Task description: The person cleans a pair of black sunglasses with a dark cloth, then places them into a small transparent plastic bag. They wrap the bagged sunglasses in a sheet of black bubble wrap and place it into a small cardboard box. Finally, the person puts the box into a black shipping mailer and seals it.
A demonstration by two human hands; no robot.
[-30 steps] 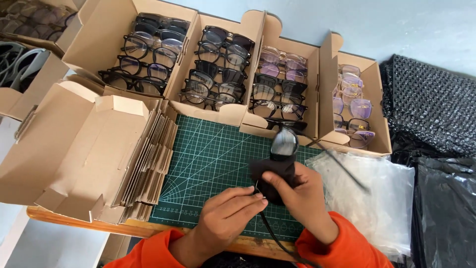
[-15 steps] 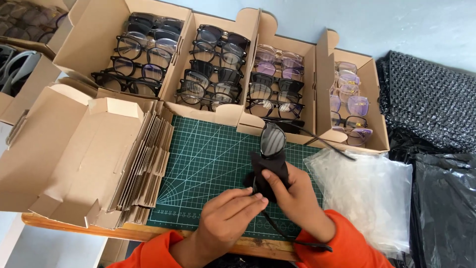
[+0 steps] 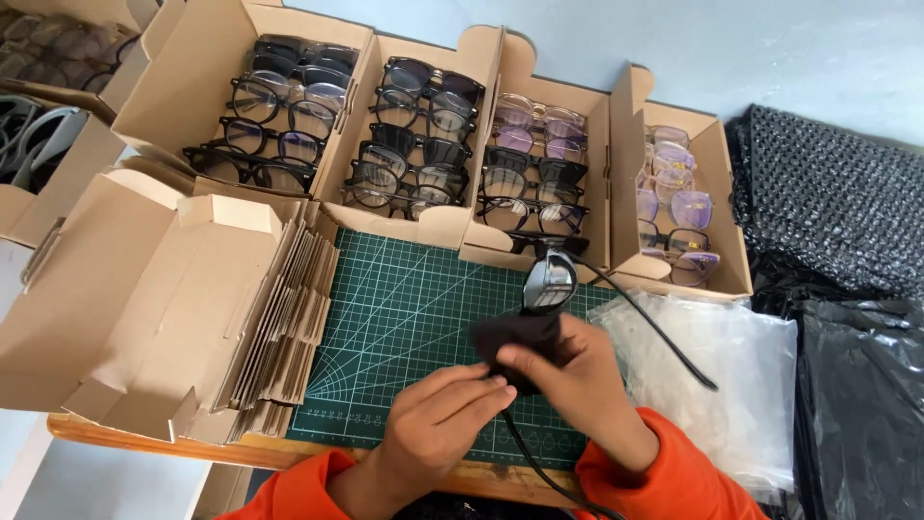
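Observation:
A pair of black-framed glasses stands on edge over the green cutting mat, one temple arm sticking out to the right. My right hand grips the glasses from below through a dark cloth. My left hand pinches the same cloth against the lower lens, fingertips meeting the right thumb. Both sleeves are orange.
Several open cardboard boxes full of glasses line the far side of the mat. A stack of flat folded cartons lies at left. Clear plastic bags and black bags lie at right. Black mesh material is beyond them.
The glasses and both hands have stayed over the mat, shifting slightly; the fingers have rubbed the cloth along the lens. The view has tilted a little.

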